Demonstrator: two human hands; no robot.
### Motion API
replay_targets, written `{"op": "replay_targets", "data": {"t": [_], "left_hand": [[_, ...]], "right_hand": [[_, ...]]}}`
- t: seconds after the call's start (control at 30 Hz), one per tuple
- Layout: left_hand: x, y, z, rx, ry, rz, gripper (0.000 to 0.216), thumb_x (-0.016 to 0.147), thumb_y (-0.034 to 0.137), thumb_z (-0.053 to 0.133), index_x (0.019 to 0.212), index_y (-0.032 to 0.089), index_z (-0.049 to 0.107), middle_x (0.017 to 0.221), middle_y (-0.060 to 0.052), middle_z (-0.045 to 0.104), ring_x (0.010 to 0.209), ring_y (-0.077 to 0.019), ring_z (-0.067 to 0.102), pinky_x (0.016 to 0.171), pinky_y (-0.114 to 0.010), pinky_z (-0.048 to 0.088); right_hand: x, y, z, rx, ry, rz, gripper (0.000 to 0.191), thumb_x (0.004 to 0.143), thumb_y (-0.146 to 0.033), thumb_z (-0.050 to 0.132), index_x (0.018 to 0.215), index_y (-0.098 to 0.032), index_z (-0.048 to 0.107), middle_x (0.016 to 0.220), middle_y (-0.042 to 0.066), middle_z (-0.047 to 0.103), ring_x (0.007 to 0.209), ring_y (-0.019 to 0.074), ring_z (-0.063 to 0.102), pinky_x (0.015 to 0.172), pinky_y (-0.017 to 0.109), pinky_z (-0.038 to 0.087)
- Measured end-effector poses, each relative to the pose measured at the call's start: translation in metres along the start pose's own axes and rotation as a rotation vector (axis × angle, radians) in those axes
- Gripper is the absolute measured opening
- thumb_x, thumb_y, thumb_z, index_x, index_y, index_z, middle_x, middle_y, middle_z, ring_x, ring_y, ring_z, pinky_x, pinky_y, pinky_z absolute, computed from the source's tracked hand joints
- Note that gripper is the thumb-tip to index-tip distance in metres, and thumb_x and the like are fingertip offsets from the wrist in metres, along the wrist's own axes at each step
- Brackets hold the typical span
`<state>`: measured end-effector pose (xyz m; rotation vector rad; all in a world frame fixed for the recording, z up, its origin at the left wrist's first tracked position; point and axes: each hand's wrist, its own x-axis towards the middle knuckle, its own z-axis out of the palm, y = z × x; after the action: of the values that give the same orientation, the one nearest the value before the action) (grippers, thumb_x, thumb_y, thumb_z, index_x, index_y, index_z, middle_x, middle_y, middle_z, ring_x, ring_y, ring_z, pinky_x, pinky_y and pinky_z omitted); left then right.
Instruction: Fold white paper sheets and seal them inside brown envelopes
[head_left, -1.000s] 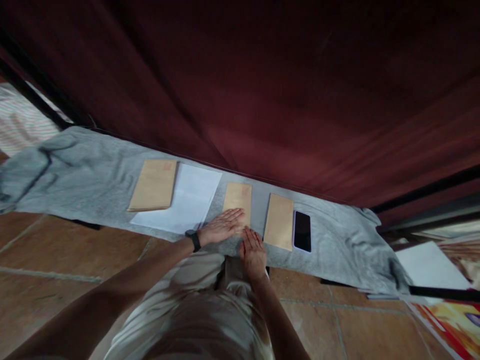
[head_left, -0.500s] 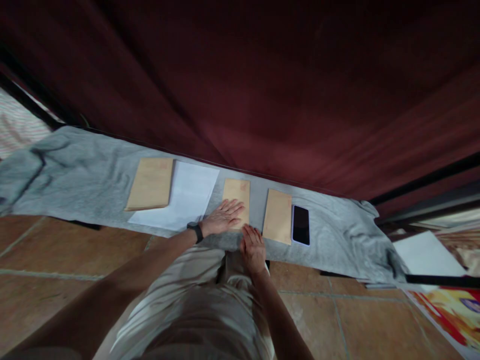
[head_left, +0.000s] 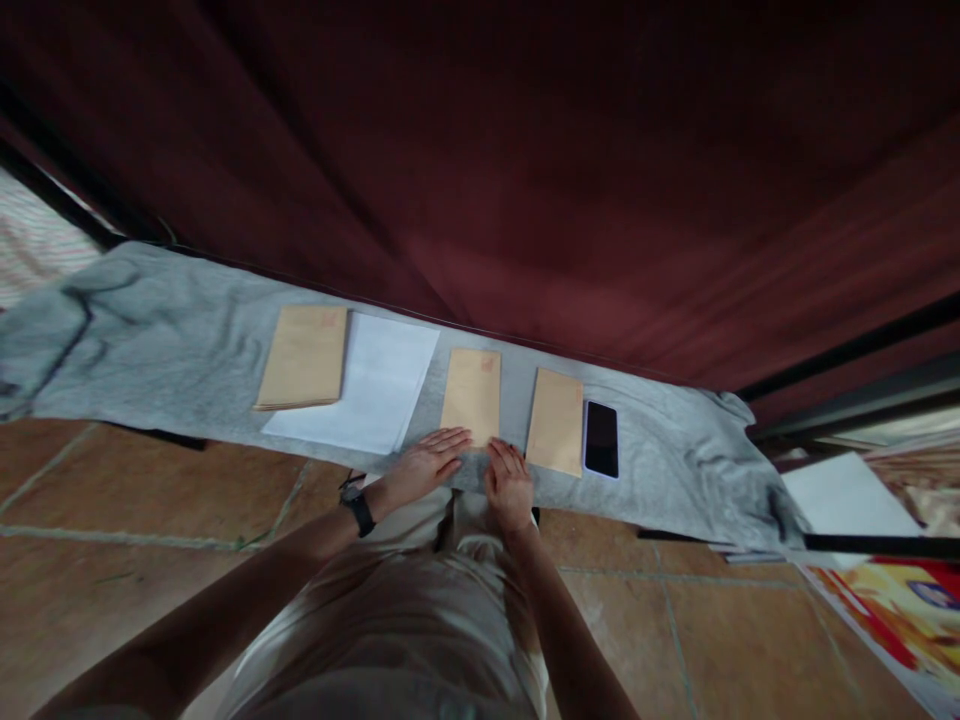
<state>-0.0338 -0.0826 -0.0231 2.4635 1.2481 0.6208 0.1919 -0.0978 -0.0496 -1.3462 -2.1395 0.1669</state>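
Observation:
A brown paper envelope (head_left: 472, 392) with a small red print at its top lies flat on grey cloth in front of me. My left hand (head_left: 421, 468), a dark watch on its wrist, rests with outstretched fingers on the envelope's near left edge. At the near right corner, the fingertips of my right hand (head_left: 510, 485) touch the envelope, its fingers slightly bent. Another brown envelope (head_left: 555, 420) lies to the right. Farther left, a stack of brown envelopes (head_left: 304, 355) partly covers some white paper sheets (head_left: 382, 380).
A phone (head_left: 601, 440) lies right of the envelopes. The grey cloth (head_left: 180, 350) covers a long narrow surface, with a dark red curtain (head_left: 480, 200) hanging behind it. At the lower right are a white sheet (head_left: 851, 497) and a colourful printed package (head_left: 900, 610). Floor tiles show below.
My left hand has slid from the middle of the centre envelope down to its near left edge, uncovering most of it. My right hand stays at the near right corner.

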Motion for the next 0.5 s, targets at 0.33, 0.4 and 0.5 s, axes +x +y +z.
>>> {"op": "replay_targets", "data": {"t": [0.33,0.4,0.5], "left_hand": [[0.003,-0.003,0.006,0.024,0.121,-0.114,0.029,0.103,0.026,0.046,0.12,0.022,0.069,0.127,-0.007,0.071,0.122,-0.0215,0.062,0.107,-0.043,0.05],[0.006,-0.002,0.007,0.033,0.135,-0.13,0.029,0.103,0.026,0.045,0.119,0.022,0.069,0.125,-0.007,0.072,0.12,-0.0223,0.063,0.105,-0.043,0.05],[0.01,0.002,0.007,0.037,0.17,-0.161,0.029,0.104,0.025,0.042,0.117,0.021,0.068,0.123,-0.008,0.072,0.117,-0.0235,0.063,0.103,-0.044,0.05]], "right_hand": [[0.013,-0.005,0.0,-0.008,0.023,0.113,0.027,0.104,-0.023,0.047,0.121,-0.02,0.069,0.12,0.007,0.072,0.111,0.0216,0.062,0.104,0.037,0.043],[0.017,-0.006,0.001,-0.031,0.008,0.14,0.025,0.104,-0.024,0.049,0.117,-0.021,0.07,0.117,0.007,0.072,0.108,0.0222,0.062,0.102,0.037,0.042],[0.024,-0.008,0.002,-0.084,-0.011,0.192,0.024,0.104,-0.024,0.049,0.112,-0.022,0.071,0.109,0.007,0.071,0.104,0.0234,0.062,0.1,0.037,0.041]]}}
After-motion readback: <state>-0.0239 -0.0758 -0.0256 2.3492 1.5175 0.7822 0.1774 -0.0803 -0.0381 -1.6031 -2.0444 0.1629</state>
